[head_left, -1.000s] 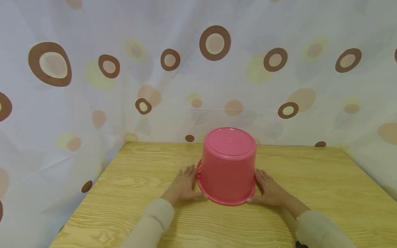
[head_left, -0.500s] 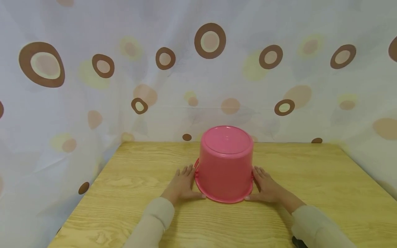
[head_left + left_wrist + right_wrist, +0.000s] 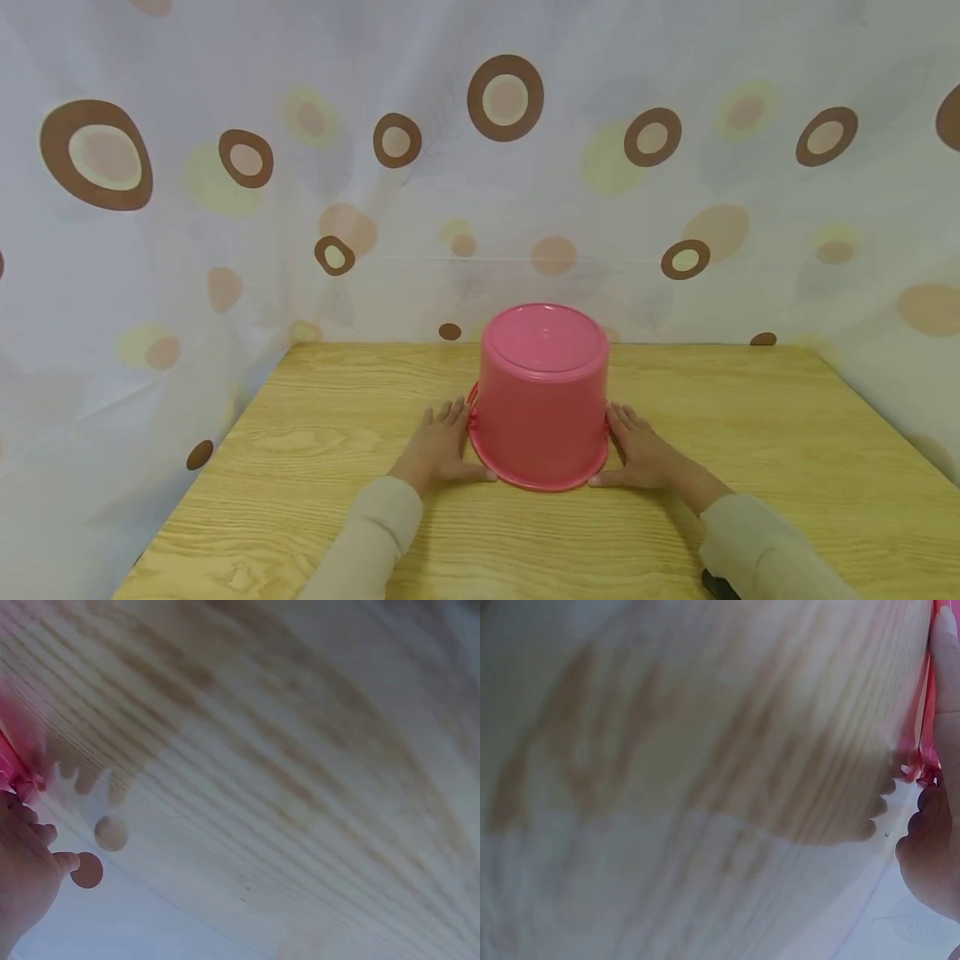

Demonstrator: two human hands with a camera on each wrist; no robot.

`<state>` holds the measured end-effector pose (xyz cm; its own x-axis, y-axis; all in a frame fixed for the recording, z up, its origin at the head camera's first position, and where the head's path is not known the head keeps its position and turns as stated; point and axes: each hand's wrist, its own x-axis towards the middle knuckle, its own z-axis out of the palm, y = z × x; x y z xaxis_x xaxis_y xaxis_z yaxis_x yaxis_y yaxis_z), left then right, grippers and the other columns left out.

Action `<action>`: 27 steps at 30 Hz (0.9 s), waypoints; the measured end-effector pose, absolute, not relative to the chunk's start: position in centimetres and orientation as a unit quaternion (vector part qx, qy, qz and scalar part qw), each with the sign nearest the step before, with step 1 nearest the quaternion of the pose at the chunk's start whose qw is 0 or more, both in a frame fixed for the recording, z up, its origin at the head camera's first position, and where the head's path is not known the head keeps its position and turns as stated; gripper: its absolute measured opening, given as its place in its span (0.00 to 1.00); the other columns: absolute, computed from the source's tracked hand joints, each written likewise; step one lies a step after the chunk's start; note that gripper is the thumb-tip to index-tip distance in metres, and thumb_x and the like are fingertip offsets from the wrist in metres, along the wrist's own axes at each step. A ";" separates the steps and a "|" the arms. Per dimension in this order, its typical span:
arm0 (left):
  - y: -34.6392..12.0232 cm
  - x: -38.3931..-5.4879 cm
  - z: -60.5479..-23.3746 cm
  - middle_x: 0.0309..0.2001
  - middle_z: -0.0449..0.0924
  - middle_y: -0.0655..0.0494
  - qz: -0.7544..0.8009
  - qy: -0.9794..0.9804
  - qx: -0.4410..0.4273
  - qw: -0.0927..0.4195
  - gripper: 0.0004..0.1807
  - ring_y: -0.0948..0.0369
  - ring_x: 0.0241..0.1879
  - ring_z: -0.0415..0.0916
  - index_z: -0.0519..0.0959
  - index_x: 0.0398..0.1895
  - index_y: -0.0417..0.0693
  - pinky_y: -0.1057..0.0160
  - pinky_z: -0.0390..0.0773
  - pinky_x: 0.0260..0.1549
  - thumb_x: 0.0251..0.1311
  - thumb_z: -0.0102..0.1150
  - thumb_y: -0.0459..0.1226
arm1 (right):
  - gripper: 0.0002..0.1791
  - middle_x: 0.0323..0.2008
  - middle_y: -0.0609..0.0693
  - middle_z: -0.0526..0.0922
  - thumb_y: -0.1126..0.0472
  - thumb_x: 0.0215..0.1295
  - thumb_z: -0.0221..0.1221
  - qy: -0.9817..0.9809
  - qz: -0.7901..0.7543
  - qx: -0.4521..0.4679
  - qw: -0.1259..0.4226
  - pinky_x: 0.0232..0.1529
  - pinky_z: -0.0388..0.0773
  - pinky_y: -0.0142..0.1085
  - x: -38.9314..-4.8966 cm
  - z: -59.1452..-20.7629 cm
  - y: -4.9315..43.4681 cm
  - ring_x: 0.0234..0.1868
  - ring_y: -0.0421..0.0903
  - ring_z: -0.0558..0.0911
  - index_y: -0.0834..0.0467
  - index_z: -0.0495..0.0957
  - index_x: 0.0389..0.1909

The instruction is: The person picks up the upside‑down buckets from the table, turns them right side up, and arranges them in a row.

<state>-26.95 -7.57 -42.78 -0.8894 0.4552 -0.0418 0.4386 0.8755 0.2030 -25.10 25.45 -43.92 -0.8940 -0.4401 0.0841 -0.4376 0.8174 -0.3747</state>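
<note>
A pink plastic bucket (image 3: 543, 408) stands upside down on the wooden table, its flat base facing up and its rim on the tabletop. Against its left side rests my left hand (image 3: 442, 446), fingers stretched forward along the rim and thumb pointing in at the front. My right hand (image 3: 641, 450) mirrors it on the other side, with straight fingers by the rim and the thumb at the front edge. In the left wrist view the left hand (image 3: 30, 862) is beside a pink bit of the bucket (image 3: 11, 765). The right wrist view catches the bucket's rim (image 3: 928, 712) at its edge.
The wood-grain table (image 3: 337, 392) spreads out around the bucket. A white sheet (image 3: 420, 208) with brown and beige circles hangs behind it and along both sides. A small black object (image 3: 718, 586) shows under the right sleeve at the bottom edge.
The head view has shifted slightly, so the whole scene sits a little farther left and higher. Both hands stay at the bucket's sides, and the bucket keeps its place on the table.
</note>
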 end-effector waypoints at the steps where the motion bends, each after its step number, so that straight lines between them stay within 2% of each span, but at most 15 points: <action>1: -7.5 -26.9 -42.8 0.73 0.45 0.43 0.095 0.967 0.232 0.043 0.63 0.46 0.72 0.45 0.47 0.72 0.39 0.44 0.48 0.68 0.42 0.56 0.70 | 0.66 0.68 0.74 0.47 0.38 0.43 0.67 0.953 -0.197 -0.229 0.004 0.64 0.48 0.65 -25.1 -43.9 25.4 0.68 0.73 0.47 0.76 0.43 0.67; 10: -7.4 -26.8 -42.9 0.72 0.48 0.42 0.100 0.965 0.238 0.035 0.63 0.45 0.71 0.48 0.49 0.72 0.40 0.43 0.48 0.68 0.40 0.58 0.70 | 0.64 0.68 0.74 0.47 0.38 0.44 0.67 0.951 -0.206 -0.230 0.017 0.63 0.48 0.66 -25.0 -43.8 25.3 0.68 0.73 0.47 0.74 0.45 0.68; 27: -7.0 -27.3 -43.2 0.72 0.47 0.41 0.093 0.966 0.238 0.038 0.65 0.45 0.71 0.48 0.49 0.71 0.38 0.44 0.50 0.68 0.37 0.59 0.71 | 0.63 0.66 0.76 0.53 0.40 0.40 0.71 0.945 -0.213 -0.246 -0.013 0.63 0.52 0.64 -25.0 -43.3 25.1 0.66 0.74 0.52 0.75 0.48 0.66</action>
<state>-27.32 -7.03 -43.16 -0.8839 0.4668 -0.0289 0.4527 0.8694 0.1980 -25.05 25.06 -43.27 -0.8788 -0.4591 0.1298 -0.4704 0.7882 -0.3967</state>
